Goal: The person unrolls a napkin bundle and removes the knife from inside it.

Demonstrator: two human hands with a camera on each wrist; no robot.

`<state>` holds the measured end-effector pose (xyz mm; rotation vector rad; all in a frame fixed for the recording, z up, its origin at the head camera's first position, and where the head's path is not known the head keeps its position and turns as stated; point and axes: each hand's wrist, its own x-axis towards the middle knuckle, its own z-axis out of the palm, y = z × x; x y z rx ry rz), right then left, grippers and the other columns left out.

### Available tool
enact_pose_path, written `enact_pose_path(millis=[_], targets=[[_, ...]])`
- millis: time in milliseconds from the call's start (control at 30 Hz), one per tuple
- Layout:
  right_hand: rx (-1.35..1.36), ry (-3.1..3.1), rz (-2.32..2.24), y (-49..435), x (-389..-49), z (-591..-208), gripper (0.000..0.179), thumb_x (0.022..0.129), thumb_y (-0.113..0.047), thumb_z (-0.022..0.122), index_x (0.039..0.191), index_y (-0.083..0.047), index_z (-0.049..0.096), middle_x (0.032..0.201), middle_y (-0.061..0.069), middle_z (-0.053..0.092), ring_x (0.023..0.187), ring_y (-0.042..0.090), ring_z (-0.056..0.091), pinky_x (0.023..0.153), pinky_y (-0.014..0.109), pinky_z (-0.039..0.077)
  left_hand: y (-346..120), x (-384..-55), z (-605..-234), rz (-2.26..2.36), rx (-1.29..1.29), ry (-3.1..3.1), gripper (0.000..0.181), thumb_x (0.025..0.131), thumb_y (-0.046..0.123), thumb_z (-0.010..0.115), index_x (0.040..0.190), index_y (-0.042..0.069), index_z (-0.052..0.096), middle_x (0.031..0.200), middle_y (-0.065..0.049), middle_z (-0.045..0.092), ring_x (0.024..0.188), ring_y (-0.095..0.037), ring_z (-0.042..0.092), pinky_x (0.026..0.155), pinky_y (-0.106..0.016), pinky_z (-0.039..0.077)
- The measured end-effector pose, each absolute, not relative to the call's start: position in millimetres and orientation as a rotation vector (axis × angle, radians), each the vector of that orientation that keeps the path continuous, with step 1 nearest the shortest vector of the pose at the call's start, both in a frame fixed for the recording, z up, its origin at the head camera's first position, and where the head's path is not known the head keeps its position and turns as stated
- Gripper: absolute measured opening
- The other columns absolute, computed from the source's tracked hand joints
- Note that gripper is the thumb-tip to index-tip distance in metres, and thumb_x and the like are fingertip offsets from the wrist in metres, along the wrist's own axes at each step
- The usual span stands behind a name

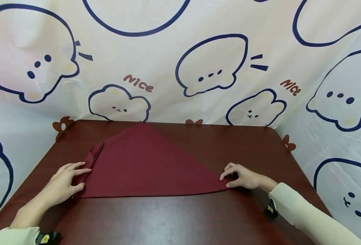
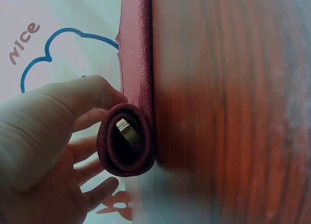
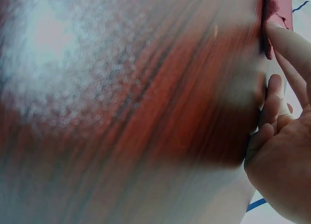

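- Cartoon-print backdrop (image 1: 180, 68) all around, white with navy-outlined blobby animals and little "Nice" words, wrapping behind a dark reddish-brown wood-grain counter (image 1: 180, 221).
- Far left: left hand (image 1: 64, 183) lies on the counter at the left corner of the cloth, fingers (image 1: 81, 171) fairly straight and spread, tips touching the fabric. The left wrist view shows that end of the cloth curled into a small loop (image 2: 127, 139) right by the thumb, with something small and shiny inside. Whether the hand actually pinches it, can't tell; it looks more like resting against it.
- Middle: maroon cloth (image 1: 146, 166), folded into a wide flat triangle, long edge toward the person, peak pointing at the back edge of the counter. Pretty smooth, woven texture, with a little rolled-up bit at the upper left corner (image 1: 94, 153).
- Right: right hand (image 1: 243, 177) at the right tip of the triangle, thumb and forefinger pinching the cloth's point, other fingers loosely curled. The right wrist view is mostly blurry counter, with fingertips on the cloth edge (image 3: 277, 5).
- Both sleeves (image 1: 306, 211) are pale cream.
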<state>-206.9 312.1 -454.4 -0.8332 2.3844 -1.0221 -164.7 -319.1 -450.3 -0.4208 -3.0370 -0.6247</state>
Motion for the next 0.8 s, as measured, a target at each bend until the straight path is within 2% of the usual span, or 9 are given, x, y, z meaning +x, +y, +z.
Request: enact_pose_path(millis=[300, 567, 800], targets=[[-0.807, 2.396, -0.999, 313, -204, -453, 0.022, 0.09, -0.022, 0.076, 0.112, -0.017, 0.075, 0.114, 0.006, 0.057, 0.108, 0.013, 0.049, 0.095, 0.03, 0.041, -312, -163, -455, -0.606, -0.427, -3.06, 0.04, 0.083, 0.006, 0.069, 0.123, 0.004, 0.071, 0.145, -0.032, 0.044, 0.133, -0.055, 0.031, 0.093, -0.077, 0.032], [-0.822, 2.41, -1.006, 314, -205, -453, 0.022, 0.09, -0.021, 0.076, 0.111, -0.017, 0.075, 0.114, 0.006, 0.057, 0.108, 0.008, 0.049, 0.095, 0.027, 0.04, -312, -166, -451, -0.536, -0.401, -3.075, 0.042, 0.086, 0.012, 0.074, 0.127, 0.004, 0.068, 0.145, -0.034, 0.043, 0.132, -0.056, 0.03, 0.092, -0.078, 0.03], [-0.828, 2.402, -1.012, 310, -205, -452, 0.022, 0.09, -0.019, 0.077, 0.111, -0.015, 0.075, 0.114, 0.006, 0.057, 0.107, 0.007, 0.049, 0.095, 0.027, 0.04, -322, -166, -451, -0.542, -0.36, -3.072, 0.043, 0.087, 0.013, 0.072, 0.128, 0.005, 0.066, 0.144, -0.035, 0.043, 0.132, -0.058, 0.03, 0.092, -0.078, 0.03]])
